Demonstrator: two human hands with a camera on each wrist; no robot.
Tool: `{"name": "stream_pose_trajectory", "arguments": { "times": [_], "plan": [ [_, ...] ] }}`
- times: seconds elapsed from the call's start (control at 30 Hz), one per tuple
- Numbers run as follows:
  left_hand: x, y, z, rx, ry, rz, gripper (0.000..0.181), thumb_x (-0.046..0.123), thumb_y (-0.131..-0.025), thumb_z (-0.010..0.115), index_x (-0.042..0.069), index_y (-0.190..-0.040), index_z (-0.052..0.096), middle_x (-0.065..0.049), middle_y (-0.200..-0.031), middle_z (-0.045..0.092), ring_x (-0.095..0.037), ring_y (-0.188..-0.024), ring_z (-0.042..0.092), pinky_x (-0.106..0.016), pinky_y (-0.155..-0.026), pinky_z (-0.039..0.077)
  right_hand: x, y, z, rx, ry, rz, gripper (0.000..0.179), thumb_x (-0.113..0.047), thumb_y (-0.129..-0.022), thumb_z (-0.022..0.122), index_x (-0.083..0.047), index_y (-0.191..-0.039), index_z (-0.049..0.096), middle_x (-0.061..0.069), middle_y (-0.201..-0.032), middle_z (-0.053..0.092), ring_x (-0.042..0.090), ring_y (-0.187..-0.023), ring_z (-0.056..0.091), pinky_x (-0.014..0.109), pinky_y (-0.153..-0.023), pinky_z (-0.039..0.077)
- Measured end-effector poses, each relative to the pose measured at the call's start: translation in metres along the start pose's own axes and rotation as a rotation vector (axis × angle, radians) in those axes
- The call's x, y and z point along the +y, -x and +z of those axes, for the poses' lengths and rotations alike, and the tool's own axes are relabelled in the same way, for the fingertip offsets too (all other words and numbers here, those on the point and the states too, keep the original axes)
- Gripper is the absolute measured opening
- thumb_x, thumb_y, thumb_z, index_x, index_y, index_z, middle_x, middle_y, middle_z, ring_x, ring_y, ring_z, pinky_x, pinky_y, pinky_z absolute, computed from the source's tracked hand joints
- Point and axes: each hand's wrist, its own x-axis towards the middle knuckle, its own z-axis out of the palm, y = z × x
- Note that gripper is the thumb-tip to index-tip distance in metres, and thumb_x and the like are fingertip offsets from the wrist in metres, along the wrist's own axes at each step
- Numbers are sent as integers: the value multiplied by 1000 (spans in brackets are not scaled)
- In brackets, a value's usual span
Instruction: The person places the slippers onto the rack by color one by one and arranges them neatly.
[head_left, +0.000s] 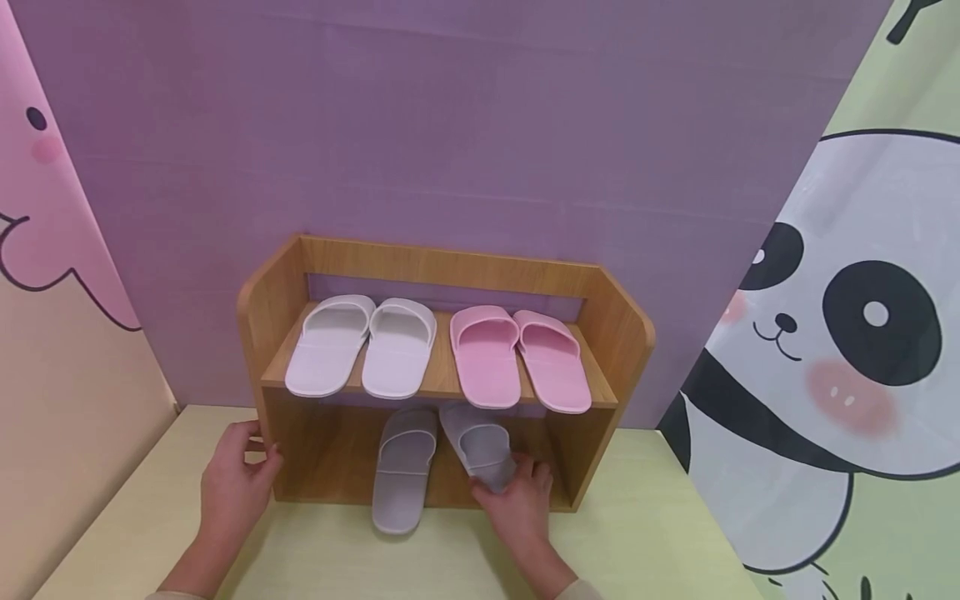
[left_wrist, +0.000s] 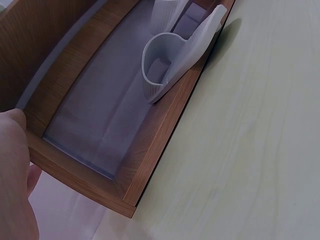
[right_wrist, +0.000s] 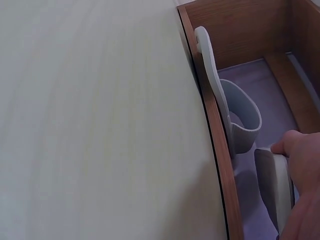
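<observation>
A grey slipper (head_left: pixel 480 442) is in my right hand (head_left: pixel 519 504), which grips it by the heel end at the lower level of the wooden shoe rack (head_left: pixel 450 265). Its toe end points back into the rack, and the sole's edge faces the right wrist camera. Just left of it, another grey slipper (head_left: pixel 403 487) lies on the lower level, its heel sticking out past the front edge. My left hand (head_left: pixel 238 479) holds the front edge of the rack's left side panel, thumb on one face and fingers partly hidden behind the panel (left_wrist: pixel 75 177).
On the upper shelf stand a pair of white slippers (head_left: pixel 326 354) at the left and a pair of pink slippers (head_left: pixel 487 367) at the right. The rack sits on a pale wooden table (head_left: pixel 652 517) against a purple backdrop (head_left: pixel 480 125). A panda print (head_left: pixel 847 333) covers the right wall.
</observation>
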Motion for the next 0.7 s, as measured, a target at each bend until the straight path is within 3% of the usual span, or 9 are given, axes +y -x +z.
{"name": "stream_pose_trajectory", "arguments": {
  "times": [0.2, 0.5, 0.7],
  "plan": [
    [0, 0, 0, 3, 0, -3, 36, -6, -92, 80, 0, -123, 63, -12, -113, 66, -36, -94, 76, -7, -71, 50, 0, 1, 1, 56, 27, -57, 76, -38, -66, 97, 7, -117, 63, 26, -105, 57, 46, -96, 56, 60, -82, 50],
    [3, 0, -1, -6, -6, -10, 36, -4, -93, 80, 0, -124, 62, -13, -114, 66, -35, -94, 75, -19, -70, 61, 0, 0, 9, 4, 88, -6, 77, -44, -67, 97, 5, -116, 64, 27, -103, 57, 47, -95, 57, 57, -79, 50],
    [4, -1, -1, -16, -12, -21, 37, -4, -93, 80, 1, -125, 62, -13, -115, 66, -34, -96, 75, -14, -72, 56, -3, -1, 13, 1, 111, 5, 80, -45, -66, 98, 6, -115, 61, 32, -105, 56, 52, -97, 58, 62, -80, 53]
  ]
}}
